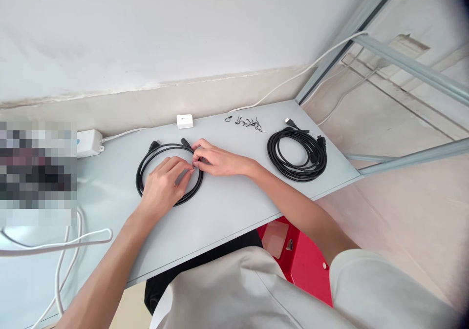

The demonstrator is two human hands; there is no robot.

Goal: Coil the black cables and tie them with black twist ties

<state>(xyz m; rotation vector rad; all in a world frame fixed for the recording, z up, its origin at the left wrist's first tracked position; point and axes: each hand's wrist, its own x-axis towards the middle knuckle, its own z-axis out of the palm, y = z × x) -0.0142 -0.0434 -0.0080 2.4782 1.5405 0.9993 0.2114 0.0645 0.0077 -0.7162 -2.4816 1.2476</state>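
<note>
A coiled black cable [139, 175] lies on the table, with its two plug ends at the coil's far side. Both hands meet at the coil's right edge. My left hand [164, 180] reaches over the coil, thumb and index finger pinched on a thin black twist tie [193, 167], of which only a tiny bit shows. Opposite it, my right hand [216, 159] is closed around the coil's edge, fingertips close to the left ones. What the right fingertips grip is partly hidden. Farther back lie several loose black twist ties [251, 123].
A second coil of black cable [296, 173] with plugs sits on the right of the grey table [234, 197]. A small white box [184, 121] and a white power strip [90, 143] are along the wall. White cords [58, 280] loop at left. A red stool [308, 265] stands below.
</note>
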